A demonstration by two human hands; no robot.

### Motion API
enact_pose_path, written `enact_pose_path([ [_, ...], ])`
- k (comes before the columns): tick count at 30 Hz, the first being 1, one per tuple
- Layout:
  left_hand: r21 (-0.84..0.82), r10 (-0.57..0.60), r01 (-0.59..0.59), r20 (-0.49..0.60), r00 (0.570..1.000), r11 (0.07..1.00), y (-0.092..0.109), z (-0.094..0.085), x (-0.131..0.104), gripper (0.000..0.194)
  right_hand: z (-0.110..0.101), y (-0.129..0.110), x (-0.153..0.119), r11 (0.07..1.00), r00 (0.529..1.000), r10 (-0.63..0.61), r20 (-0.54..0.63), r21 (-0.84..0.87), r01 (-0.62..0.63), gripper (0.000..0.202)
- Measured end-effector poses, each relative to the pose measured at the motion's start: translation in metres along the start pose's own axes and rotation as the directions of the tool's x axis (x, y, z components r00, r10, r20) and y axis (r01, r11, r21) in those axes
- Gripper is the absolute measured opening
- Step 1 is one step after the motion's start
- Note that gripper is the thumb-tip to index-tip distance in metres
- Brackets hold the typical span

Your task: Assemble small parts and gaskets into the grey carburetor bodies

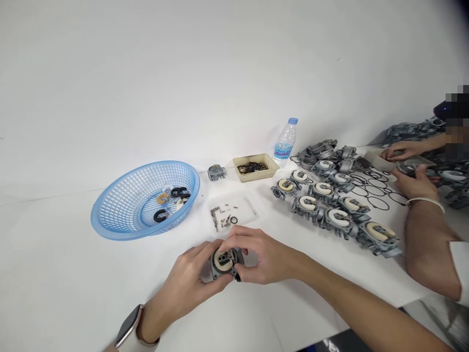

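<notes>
Your L hand point(190, 274) has its fingers curled round the metal housing point(216, 273) w/ the cream float point(223, 260), low over the white surface point(176, 322). Your R hand point(262, 256) grips the housing's other side, fingers bent narrow, thumb near its edge. Just beyond: clear tray point(240, 217) w/ small parts; blue basket point(124, 210) to the L, more housings point(337, 217) to the R.

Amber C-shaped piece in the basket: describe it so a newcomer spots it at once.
Find the big blue basket on the left of the picture. Inside, look towards its right side. The amber piece is the only one of that colour, lying among black pieces and pale pieces.
</notes>
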State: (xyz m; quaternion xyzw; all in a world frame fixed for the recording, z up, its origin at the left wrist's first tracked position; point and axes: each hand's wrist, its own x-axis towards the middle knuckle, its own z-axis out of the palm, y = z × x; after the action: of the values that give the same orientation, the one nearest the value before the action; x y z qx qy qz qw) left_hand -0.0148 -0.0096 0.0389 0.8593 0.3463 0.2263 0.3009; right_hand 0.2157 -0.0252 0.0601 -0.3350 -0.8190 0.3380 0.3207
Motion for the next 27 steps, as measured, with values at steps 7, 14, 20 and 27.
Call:
enact_pose_path([
  [7, -0.002, -0.011, 0.011, 0.009, 1.000, 1.000, -0.0011, -0.0003, -0.0007, 0.038, -0.0007, -0.0019, -0.0002, 1.000, 1.000, 0.007, -0.015, -0.024, -0.007, 0.044],
  [14, -0.023, -0.011, 0.012, 0.006, 1.000, 1.000, 0.0027, -0.0029, 0.0001, 0.038, -0.0006, 0.0004, -0.0023, 0.998, 1.000, 0.025, -0.001, -0.050, -0.025, 0.044],
  [20, 0.003, -0.001, 0.001, 0.003, 1.000, 1.000, 0.0005, -0.0028, 0.0006, 0.047, -0.0002, 0.0028, -0.0007, 0.996, 0.999, 0.052, 0.002, -0.076, -0.052, 0.045],
  [27, 0.014, -0.009, 0.009, 0.009, 1.000, 1.000, 0.0006, -0.0035, 0.0006, 0.049, 0.0005, 0.0045, -0.0013, 0.993, 0.997, 0.069, -0.026, -0.099, -0.071, 0.042],
])
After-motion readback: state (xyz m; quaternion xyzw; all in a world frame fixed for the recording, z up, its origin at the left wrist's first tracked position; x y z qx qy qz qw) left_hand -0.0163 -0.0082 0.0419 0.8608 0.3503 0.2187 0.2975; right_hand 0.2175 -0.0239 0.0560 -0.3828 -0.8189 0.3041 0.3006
